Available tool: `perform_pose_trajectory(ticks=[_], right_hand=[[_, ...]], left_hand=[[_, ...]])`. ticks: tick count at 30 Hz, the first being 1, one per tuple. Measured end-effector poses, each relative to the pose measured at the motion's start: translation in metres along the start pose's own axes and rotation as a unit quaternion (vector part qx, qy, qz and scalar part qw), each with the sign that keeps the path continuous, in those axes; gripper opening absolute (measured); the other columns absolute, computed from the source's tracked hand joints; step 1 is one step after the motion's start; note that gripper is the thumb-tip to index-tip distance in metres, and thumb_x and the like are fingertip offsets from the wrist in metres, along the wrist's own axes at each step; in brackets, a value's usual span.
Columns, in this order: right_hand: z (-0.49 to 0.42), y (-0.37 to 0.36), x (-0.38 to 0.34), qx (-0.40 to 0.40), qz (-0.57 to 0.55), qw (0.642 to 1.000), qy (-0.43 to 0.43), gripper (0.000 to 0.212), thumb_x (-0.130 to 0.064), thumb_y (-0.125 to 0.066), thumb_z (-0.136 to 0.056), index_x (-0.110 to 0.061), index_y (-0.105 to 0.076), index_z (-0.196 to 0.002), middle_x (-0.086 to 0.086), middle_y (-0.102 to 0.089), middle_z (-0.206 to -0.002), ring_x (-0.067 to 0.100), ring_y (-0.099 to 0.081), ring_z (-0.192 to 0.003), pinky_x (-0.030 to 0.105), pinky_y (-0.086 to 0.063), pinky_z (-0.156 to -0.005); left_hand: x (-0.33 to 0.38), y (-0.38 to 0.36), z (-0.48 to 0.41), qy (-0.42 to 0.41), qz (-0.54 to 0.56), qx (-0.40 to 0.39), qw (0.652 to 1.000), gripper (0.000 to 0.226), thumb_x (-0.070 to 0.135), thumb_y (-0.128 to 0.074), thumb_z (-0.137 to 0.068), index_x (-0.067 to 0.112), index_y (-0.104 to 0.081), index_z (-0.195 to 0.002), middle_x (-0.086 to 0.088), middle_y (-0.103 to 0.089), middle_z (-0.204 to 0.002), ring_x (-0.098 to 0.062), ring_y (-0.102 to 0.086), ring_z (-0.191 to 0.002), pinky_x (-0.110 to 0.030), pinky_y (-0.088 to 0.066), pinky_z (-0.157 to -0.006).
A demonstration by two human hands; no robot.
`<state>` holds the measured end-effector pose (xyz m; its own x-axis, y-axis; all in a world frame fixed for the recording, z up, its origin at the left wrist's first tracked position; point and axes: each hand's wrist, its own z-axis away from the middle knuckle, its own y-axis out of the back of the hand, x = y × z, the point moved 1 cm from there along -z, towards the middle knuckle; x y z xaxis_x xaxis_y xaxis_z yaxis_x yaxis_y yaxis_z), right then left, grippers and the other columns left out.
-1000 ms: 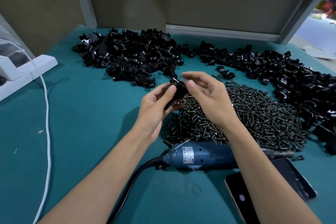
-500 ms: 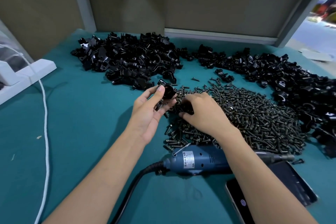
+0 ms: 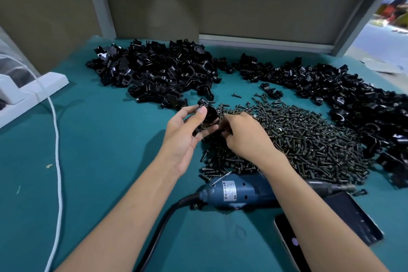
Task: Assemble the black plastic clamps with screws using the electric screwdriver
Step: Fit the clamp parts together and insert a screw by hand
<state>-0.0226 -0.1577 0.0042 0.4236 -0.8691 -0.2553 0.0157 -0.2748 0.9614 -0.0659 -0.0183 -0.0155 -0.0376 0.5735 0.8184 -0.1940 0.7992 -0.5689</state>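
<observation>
Two hands at our teal bench (image 3: pixel 99 161), left hand (image 3: pixel 183 134) pinching a black clamp (image 3: pixel 208 114) just left of the screw pile (image 3: pixel 309 139), right hand (image 3: pixel 242 137) curled fingers-down into it, its grip we cannot tell, electric screwdriver (image 3: pixel 238 192) lying near, under our right forearm

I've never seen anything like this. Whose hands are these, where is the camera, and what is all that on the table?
No machine here: a person wears a camera on the head, looking down at their own hands. The left hand holds one black clamp between thumb and fingers. The right hand curls its fingers into the screw pile; whether it grips one is unclear. Clamp heaps lie behind; a blue electric screwdriver and a phone lie nearer, on the teal table.
</observation>
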Motion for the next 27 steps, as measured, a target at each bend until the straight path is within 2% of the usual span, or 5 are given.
perform_pose_trajectory(ticks=[7, 11, 15, 20, 27], right_hand=[[-0.001, -0.004, 0.007, 0.033, 0.004, 0.999, 0.018, 0.03, 0.004, -0.046, -0.088, -0.009, -0.065, -0.108, 0.009, -0.062, -0.104, 0.027, -0.05, -0.104, 0.032, -0.041, -0.079], [-0.002, 0.0, 0.011, 0.125, -0.05, 0.991, 0.019, 0.019, -0.003, -0.048, -0.097, -0.011, -0.062, -0.107, 0.006, -0.06, -0.104, 0.026, -0.056, -0.095, 0.038, -0.047, -0.079], [0.0, 0.009, 0.01, 0.24, -0.211, 0.947, 0.037, 0.017, -0.001, -0.054, -0.096, -0.009, -0.068, -0.1, -0.007, -0.06, -0.085, 0.013, -0.059, -0.08, 0.032, -0.049, -0.076], [0.005, 0.017, 0.007, 0.338, -0.274, 0.896, 0.088, 0.013, -0.001, -0.065, -0.09, -0.006, -0.074, -0.099, 0.0, -0.069, -0.09, 0.015, -0.066, -0.08, 0.037, -0.056, -0.074], [0.006, 0.016, -0.002, 0.34, -0.182, 0.911, 0.149, 0.014, 0.004, -0.073, -0.082, -0.005, -0.078, -0.092, 0.011, -0.065, -0.092, 0.009, -0.056, -0.083, 0.01, -0.045, -0.077]], left_hand=[[0.0, 0.0, 0.002, -0.004, -0.022, -0.014, 1.0, 0.034, 0.014, -0.063, -0.092, -0.005, -0.058, -0.12, -0.007, -0.073, -0.095, -0.016, -0.071, -0.085, -0.03, -0.059, -0.078], [-0.001, -0.001, 0.002, -0.003, -0.022, -0.008, 1.0, 0.035, 0.012, -0.061, -0.095, -0.007, -0.056, -0.123, -0.011, -0.07, -0.1, -0.017, -0.069, -0.089, -0.029, -0.058, -0.077], [-0.004, -0.002, 0.002, 0.002, -0.024, -0.008, 1.0, 0.036, 0.012, -0.058, -0.097, -0.008, -0.052, -0.126, -0.018, -0.065, -0.108, -0.018, -0.069, -0.09, -0.032, -0.059, -0.08], [-0.008, -0.005, 0.001, 0.009, -0.019, -0.028, 0.999, 0.02, 0.012, -0.058, -0.094, 0.002, -0.058, -0.111, -0.019, -0.057, -0.111, -0.02, -0.063, -0.098, -0.029, -0.058, -0.078], [-0.009, -0.009, 0.002, -0.016, -0.043, -0.061, 0.997, 0.012, 0.004, -0.055, -0.096, 0.005, -0.059, -0.107, -0.007, -0.065, -0.095, -0.011, -0.065, -0.086, -0.029, -0.058, -0.084]])
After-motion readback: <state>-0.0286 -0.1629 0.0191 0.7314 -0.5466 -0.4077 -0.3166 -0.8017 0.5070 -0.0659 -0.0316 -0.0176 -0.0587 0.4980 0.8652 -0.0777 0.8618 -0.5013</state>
